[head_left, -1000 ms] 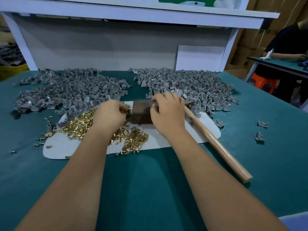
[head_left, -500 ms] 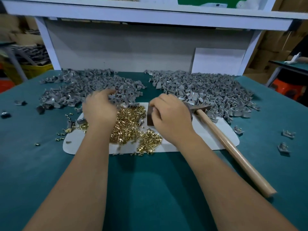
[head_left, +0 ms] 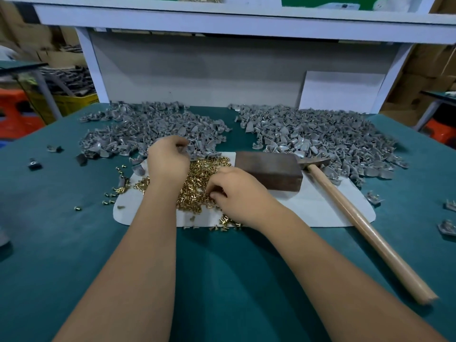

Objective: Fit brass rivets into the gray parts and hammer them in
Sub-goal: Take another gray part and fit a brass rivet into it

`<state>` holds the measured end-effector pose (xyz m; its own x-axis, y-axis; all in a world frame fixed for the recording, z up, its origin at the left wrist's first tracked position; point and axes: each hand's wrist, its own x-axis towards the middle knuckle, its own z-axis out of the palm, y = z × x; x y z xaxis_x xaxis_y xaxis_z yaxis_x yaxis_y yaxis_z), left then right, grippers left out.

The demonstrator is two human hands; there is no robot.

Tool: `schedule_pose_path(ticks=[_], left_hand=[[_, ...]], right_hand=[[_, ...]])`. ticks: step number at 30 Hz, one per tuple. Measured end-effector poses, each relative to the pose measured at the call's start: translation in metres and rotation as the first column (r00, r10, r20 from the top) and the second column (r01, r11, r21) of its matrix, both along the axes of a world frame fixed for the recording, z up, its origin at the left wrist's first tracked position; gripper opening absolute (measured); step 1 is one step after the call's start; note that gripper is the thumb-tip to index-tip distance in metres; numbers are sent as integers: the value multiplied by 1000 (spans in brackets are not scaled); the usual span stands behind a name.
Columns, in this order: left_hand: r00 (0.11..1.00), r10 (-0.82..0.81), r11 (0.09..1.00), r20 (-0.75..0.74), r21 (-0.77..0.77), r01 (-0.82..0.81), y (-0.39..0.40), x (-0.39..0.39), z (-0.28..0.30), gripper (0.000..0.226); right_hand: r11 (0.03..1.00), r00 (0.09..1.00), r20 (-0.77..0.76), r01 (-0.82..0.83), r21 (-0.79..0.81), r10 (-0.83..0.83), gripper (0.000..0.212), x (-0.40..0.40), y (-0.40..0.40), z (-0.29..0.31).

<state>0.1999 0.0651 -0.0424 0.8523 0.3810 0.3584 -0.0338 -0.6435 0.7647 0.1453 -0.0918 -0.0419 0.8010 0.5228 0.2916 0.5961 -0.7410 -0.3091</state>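
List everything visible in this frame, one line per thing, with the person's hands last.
Gray parts: two big heaps, gray, back of table, left and right.
Stray parts: a few, gray, right edge.
Brass rivets: one pile, gold, on the white sheet.
White sheet: one, table centre.
Block: one, dark brown, on the sheet.
Hammer: one, wooden handle, right of block.
Table: one, teal.
Left hand: at the left heap's near edge, fingers curled.
Right hand: fingers curled into the rivets.
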Motion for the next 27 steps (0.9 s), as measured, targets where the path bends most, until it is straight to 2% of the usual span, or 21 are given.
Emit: schedule_pose_path(ticks=[3, 5, 8, 10, 12, 14, 18, 21, 25, 27], left_hand=[[990, -127, 978, 62, -156, 135, -8, -2, 2, 38], [975, -186, 945, 122, -249, 212, -14, -4, 5, 32], [942, -255, 885, 219, -339, 319, -22, -7, 9, 30], [928, -286, 869, 239, -343, 357, -28, -9, 12, 31], [919, -324, 857, 226, -340, 386, -36, -9, 12, 30], [917, -345, 875, 198, -286, 391, -46, -9, 10, 27], [912, -362, 928, 192, -18, 372, -62, -11, 10, 18], [878, -434, 894, 203, -24, 447, -69, -13, 8, 26], [848, -509, 860, 149, 112, 497, -80, -15, 2, 14], [833, -541, 838, 116, 160, 522, -84, -14, 0, 17]], right_hand=[[1000, 1000, -4, -12, -14, 12, 14, 0, -1, 1], [1000, 1000, 13, -24, 2, 24, 13, -1, -2, 1], [996, 993, 122, -13, 92, 2, 7, -2, -6, 2], [975, 972, 213, 53, 214, -99, 4, 1, -14, 5], [925, 938, 239, 160, 344, -251, 6, 6, -27, 9], [865, 901, 215, 258, 431, -376, 9, 11, -44, 10], [712, 852, 59, 395, 581, -520, 8, 17, -67, 9], [593, 804, -26, 460, 661, -594, 15, 22, -71, 9], [600, 812, -45, 465, 651, -581, 20, 26, -73, 7], [622, 824, -29, 450, 641, -565, 24, 28, -74, 5]])
